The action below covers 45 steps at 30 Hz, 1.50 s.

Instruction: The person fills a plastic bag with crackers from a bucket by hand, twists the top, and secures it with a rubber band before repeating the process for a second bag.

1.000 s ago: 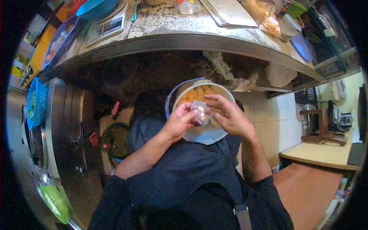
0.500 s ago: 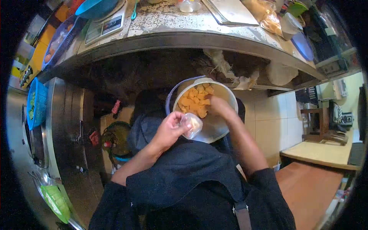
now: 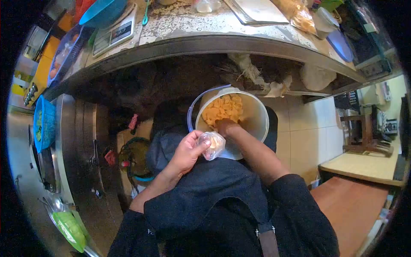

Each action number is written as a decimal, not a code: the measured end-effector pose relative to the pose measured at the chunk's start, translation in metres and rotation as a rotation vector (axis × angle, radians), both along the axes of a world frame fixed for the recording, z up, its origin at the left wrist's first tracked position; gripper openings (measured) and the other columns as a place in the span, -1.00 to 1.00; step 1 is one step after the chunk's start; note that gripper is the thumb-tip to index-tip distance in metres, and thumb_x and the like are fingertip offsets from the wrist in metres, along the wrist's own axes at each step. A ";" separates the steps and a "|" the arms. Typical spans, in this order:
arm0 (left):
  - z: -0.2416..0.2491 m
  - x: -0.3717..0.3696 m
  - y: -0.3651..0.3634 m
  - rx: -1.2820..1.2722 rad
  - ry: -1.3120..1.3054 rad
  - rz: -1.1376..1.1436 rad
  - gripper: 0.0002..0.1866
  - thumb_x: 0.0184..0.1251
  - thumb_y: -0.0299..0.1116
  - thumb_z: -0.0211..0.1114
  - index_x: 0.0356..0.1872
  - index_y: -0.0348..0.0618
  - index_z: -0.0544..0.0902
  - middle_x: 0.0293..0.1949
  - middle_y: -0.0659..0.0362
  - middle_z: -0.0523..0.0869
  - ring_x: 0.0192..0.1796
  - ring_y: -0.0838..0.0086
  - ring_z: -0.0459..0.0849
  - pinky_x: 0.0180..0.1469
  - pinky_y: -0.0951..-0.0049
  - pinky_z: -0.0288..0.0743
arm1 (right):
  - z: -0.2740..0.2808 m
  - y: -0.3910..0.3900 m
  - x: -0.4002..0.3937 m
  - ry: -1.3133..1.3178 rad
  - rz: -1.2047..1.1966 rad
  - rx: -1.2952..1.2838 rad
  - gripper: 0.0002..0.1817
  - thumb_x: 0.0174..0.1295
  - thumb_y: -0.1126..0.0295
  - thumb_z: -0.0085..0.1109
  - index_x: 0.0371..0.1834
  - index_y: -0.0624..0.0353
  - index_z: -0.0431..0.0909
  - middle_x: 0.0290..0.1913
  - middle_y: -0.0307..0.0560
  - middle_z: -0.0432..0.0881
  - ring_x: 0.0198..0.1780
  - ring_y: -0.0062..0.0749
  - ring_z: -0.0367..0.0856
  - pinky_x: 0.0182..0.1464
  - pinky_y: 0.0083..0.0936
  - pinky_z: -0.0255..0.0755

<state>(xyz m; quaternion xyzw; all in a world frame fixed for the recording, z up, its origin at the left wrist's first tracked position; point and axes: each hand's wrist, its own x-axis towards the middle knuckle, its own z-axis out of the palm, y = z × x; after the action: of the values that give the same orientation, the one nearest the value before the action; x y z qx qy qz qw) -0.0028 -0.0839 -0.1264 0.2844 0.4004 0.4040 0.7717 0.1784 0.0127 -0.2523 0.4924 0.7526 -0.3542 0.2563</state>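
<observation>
My left hand (image 3: pixel 189 150) grips a small clear plastic bag (image 3: pixel 213 147), thumb on its front, with a few pale yellow pieces inside. Just beyond it, a white bucket (image 3: pixel 262 115) sits tilted between my legs, holding a heap of orange-yellow chip-like pieces (image 3: pixel 222 107). My right hand (image 3: pixel 227 127) reaches down into the bucket at the near edge of this heap. Its fingers are mostly hidden, so whether they hold a piece does not show. The bag is close to the bucket's near rim.
A worn counter (image 3: pixel 180 28) spans the front, bearing a scale (image 3: pixel 113 39), a blue bowl (image 3: pixel 102 13) and papers (image 3: pixel 257 12). Blue baskets (image 3: pixel 45 124) stand at left. A wooden chair (image 3: pixel 364 135) and low table (image 3: pixel 351 205) are at right.
My right hand has moved from the bucket's right side toward its near side, at the chips' edge. My left hand still holds the bag, now turned more upright. The view has shifted slightly.
</observation>
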 end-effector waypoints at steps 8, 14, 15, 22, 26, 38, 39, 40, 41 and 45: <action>0.003 0.006 0.008 -0.011 0.005 -0.016 -0.83 0.36 -0.45 0.22 -0.12 -0.21 0.44 -0.28 0.18 0.65 -0.35 0.59 0.62 -0.27 0.57 0.52 | 0.056 -0.020 0.052 0.522 -0.544 0.183 -0.62 0.15 0.27 0.30 0.00 0.19 0.56 -0.23 0.01 0.70 -0.26 -0.25 0.68 -0.28 -0.32 0.52; -0.002 0.021 0.022 0.035 0.016 -0.020 -0.84 0.38 -0.44 0.20 -0.11 -0.21 0.45 -0.31 0.18 0.65 -0.36 0.58 0.62 -0.24 0.57 0.52 | 0.169 -0.045 0.081 1.042 -0.998 -0.184 -0.72 0.25 0.39 0.24 -0.02 0.21 0.50 -0.38 -0.24 0.61 -0.48 -0.68 0.51 -0.51 -0.67 0.39; -0.004 0.024 0.027 0.055 0.023 -0.021 -0.85 0.39 -0.44 0.19 -0.11 -0.21 0.45 -0.31 0.18 0.65 -0.36 0.58 0.62 -0.24 0.57 0.51 | 0.181 -0.047 0.082 1.068 -0.978 -0.201 -0.70 0.26 0.36 0.26 0.00 0.19 0.49 -0.41 -0.27 0.59 -0.50 -0.70 0.49 -0.52 -0.69 0.36; -0.005 0.041 0.042 0.003 -0.121 -0.035 -0.78 0.39 -0.46 0.14 0.01 -0.19 0.43 -0.09 0.09 0.61 -0.12 0.40 0.64 -0.11 0.37 0.60 | 0.220 -0.067 0.062 0.763 -0.552 0.467 -0.83 0.17 0.45 0.27 -0.18 0.23 0.61 -0.26 -0.06 0.70 -0.21 -0.49 0.65 -0.11 -0.52 0.50; -0.010 0.044 0.038 -0.019 -0.151 0.025 -0.80 0.40 -0.44 0.15 -0.02 -0.18 0.42 -0.13 0.11 0.61 -0.12 0.42 0.64 -0.06 0.37 0.60 | 0.221 -0.068 0.066 0.744 -0.777 0.156 -0.85 0.18 0.51 0.23 -0.18 0.23 0.60 -0.30 -0.01 0.69 -0.24 -0.45 0.65 -0.14 -0.50 0.50; -0.005 0.039 0.035 -0.043 -0.159 0.022 -0.84 0.41 -0.44 0.15 -0.07 -0.17 0.41 -0.17 0.17 0.61 -0.18 0.53 0.64 -0.12 0.46 0.60 | 0.205 -0.065 0.052 0.901 -0.542 0.348 -0.58 0.15 0.61 0.16 0.13 0.24 0.46 -0.04 -0.06 0.62 0.01 -0.50 0.56 0.07 -0.54 0.44; -0.006 0.038 0.035 -0.049 -0.163 0.018 -0.84 0.41 -0.43 0.15 -0.07 -0.18 0.41 -0.17 0.17 0.61 -0.18 0.53 0.64 -0.12 0.47 0.60 | 0.202 -0.064 0.051 0.940 -0.567 0.354 -0.55 0.15 0.60 0.17 0.16 0.24 0.43 -0.01 -0.05 0.61 0.05 -0.48 0.54 0.11 -0.53 0.42; -0.006 0.039 0.036 -0.056 -0.170 0.015 -0.84 0.41 -0.43 0.15 -0.07 -0.18 0.41 -0.17 0.17 0.61 -0.19 0.53 0.64 -0.13 0.47 0.60 | 0.209 -0.063 0.054 0.867 -0.494 0.362 -0.49 0.13 0.58 0.20 0.20 0.24 0.39 0.06 -0.03 0.57 0.12 -0.45 0.51 0.16 -0.49 0.39; -0.006 0.040 0.035 -0.059 -0.181 0.015 -0.84 0.41 -0.43 0.14 -0.07 -0.17 0.41 -0.17 0.17 0.61 -0.19 0.53 0.64 -0.14 0.47 0.60 | 0.207 -0.062 0.055 0.866 -0.482 0.361 -0.49 0.12 0.57 0.20 0.20 0.22 0.39 0.05 -0.03 0.58 0.10 -0.43 0.52 0.14 -0.49 0.40; 0.000 0.038 0.033 -0.065 -0.182 0.013 -0.83 0.41 -0.43 0.14 -0.06 -0.17 0.41 -0.17 0.17 0.61 -0.20 0.52 0.64 -0.15 0.47 0.60 | 0.208 -0.060 0.053 0.747 -0.404 0.306 -0.43 0.09 0.57 0.23 0.24 0.12 0.38 0.00 -0.02 0.61 0.05 -0.41 0.56 0.07 -0.47 0.44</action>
<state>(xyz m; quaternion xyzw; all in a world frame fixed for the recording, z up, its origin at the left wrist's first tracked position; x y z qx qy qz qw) 0.0357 -0.0505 -0.1259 0.2188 0.3431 0.4199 0.8112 0.2314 -0.0469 -0.0440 0.5001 0.7258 -0.4353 -0.1832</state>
